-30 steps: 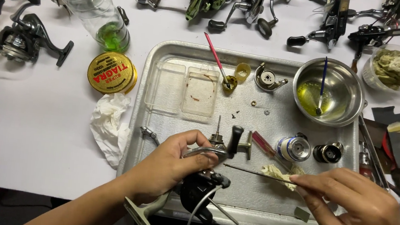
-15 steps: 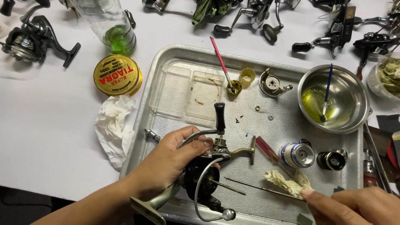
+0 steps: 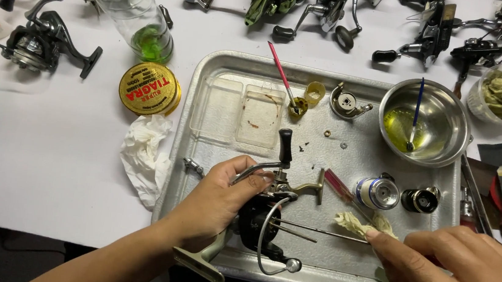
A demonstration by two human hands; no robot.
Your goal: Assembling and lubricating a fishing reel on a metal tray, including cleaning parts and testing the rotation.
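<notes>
My left hand (image 3: 221, 196) grips a dark spinning reel body (image 3: 263, 219) over the front of a metal tray (image 3: 206, 94); its crank handle with a black knob (image 3: 285, 144) points up. My right hand (image 3: 465, 278) pinches a thin metal tool (image 3: 322, 230) wrapped with a bit of stained rag (image 3: 359, 224), whose tip reaches into the reel's front. A wire bail (image 3: 270, 259) loops below the reel.
On the tray: a steel bowl (image 3: 450, 114) of yellowish liquid with a blue brush, a silver spool (image 3: 378, 193), a black part (image 3: 420, 200), a red-handled screwdriver (image 3: 338, 186), clear plastic boxes (image 3: 241, 112). Beside it lie crumpled tissue (image 3: 145, 155), a yellow tin (image 3: 145, 88), a bottle (image 3: 134, 13), and several reels at the back.
The reel has been turned in my left hand so its handle knob now stands up. My right hand slid right and down, drawing the rag-wrapped tool along.
</notes>
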